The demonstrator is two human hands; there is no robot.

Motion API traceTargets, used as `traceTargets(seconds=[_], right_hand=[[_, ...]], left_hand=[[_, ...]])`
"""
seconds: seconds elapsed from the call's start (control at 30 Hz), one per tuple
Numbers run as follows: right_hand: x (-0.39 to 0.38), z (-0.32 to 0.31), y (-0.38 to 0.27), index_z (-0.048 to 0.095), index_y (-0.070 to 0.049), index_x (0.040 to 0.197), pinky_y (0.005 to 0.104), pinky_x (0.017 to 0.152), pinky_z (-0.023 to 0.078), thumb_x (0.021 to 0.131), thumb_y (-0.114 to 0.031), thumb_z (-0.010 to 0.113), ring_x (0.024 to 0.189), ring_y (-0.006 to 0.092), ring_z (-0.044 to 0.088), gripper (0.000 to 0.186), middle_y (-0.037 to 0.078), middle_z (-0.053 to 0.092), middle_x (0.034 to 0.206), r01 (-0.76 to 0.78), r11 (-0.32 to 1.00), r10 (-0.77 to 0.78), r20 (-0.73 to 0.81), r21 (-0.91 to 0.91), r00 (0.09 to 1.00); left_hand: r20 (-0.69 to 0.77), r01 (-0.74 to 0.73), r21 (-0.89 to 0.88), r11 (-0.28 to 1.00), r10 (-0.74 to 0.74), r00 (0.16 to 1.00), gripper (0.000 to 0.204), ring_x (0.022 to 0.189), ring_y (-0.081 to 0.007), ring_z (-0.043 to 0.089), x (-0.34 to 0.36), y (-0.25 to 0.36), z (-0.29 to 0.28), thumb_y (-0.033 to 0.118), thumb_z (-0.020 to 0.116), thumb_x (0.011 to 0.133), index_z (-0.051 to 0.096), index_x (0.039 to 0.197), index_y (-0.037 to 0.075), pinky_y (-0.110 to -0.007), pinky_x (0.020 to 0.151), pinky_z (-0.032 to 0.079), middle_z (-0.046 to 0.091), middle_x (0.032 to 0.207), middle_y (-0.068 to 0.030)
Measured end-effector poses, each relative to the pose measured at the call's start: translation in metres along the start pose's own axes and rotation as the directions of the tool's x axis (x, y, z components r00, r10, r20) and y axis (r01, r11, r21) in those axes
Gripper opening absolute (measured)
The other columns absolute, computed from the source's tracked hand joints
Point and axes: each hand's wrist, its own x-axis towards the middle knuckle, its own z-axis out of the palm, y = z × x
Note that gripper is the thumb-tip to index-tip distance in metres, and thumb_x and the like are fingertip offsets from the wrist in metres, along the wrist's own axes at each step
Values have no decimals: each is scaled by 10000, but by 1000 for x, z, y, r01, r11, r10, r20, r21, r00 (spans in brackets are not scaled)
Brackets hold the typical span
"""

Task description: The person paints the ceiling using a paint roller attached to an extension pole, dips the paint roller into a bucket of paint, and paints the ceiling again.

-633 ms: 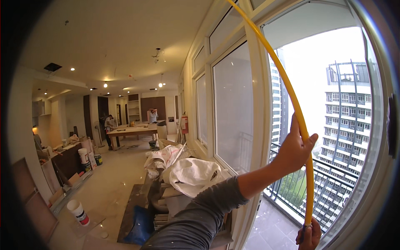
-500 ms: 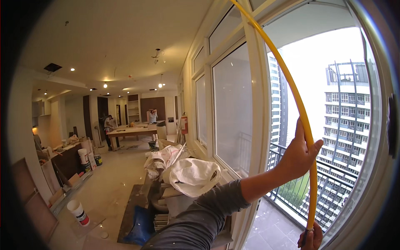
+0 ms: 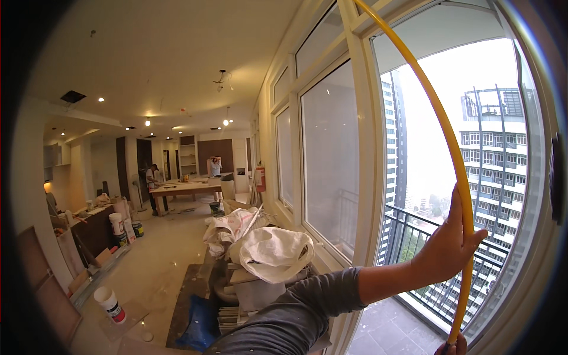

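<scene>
"Yellow and slim, the tube (image 3: 441, 112) bowed from the upper edge of the view to the lower right, in front of an opening onto a balcony (image 3: 384, 331). Who had hold of it?"

"One person, working with two bare hands. The left hand (image 3: 441, 253), reaching out of a grey sleeve (image 3: 296, 312), grasped the tube partway down, the index finger (image 3: 455, 206) laid up along its left side and the thumb (image 3: 477, 238) on its right."

"And the right hand (image 3: 459, 347)?"

"It showed only in part at the bottom edge, its fingers closed about the tube's lower end. A dark patch there was too small to make out."

"What stood beyond?"

"A dark railing (image 3: 408, 235), and past it high-rise towers (image 3: 494, 157) against a white sky. A pale-framed window (image 3: 327, 160) stood left of the opening."

"And indoors?"

"A white sack (image 3: 275, 253) slumped on a pile near the window, with a crumpled blue sheet (image 3: 199, 325) below. A white bucket (image 3: 107, 300) stood on the pale floor (image 3: 157, 254). Farther back, one co-worker (image 3: 155, 182) stood beside a wooden tabletop (image 3: 188, 187); another person (image 3: 215, 169) stood behind it, arms raised. A red fire extinguisher (image 3: 260, 177) was by the wall."
</scene>
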Motion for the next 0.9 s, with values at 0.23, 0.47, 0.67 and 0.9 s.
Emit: traceTargets(seconds=[0.23, 0.47, 0.67, 0.9], right_hand=[[9, 13, 19, 507, 40, 1365, 221, 474, 391, 1038, -190, 560, 577, 82, 491, 403, 34, 558, 769, -88, 995, 87, 18, 48, 996], [48, 51, 34, 495, 47, 1396, 213, 479, 400, 1046, -173, 535, 583, 75, 498, 415, 44, 578, 782, -112, 994, 110, 66, 15, 992], [91, 101, 41, 518, 43, 1371, 203, 464, 372, 1068, -163, 503, 565, 56, 445, 367, -6, 492, 728, -86, 996, 81, 132, 28, 988], [141, 166, 56, 555, 42, 1336, 186, 457, 373, 1073, -202, 519, 560, 39, 463, 361, -12, 528, 735, -68, 995, 53, 178, 77, 983]], left_hand=[[36, 21, -26, 999, -20, 999, 911, 790, -296, 707, -5, -23, -19, 289, 524, 1058, -177, 1552, -19, -354, 725, 624, 544, 1181, -335], [-131, 23, 36, 999, -18, 991, 873, 794, -211, 661, 3, -50, -60, 337, 579, 1037, -21, 1583, 12, -297, 723, 590, 563, 1021, -188], [-210, 22, 58, 998, -9, 978, 850, 758, -204, 670, 16, -72, -116, 287, 590, 1025, 20, 1587, 3, -294, 679, 591, 587, 981, -182], [-285, 53, 95, 994, -24, 958, 791, 764, -189, 668, 33, -107, -193, 247, 604, 994, 125, 1564, -21, -291, 645, 618, 578, 970, -146]])
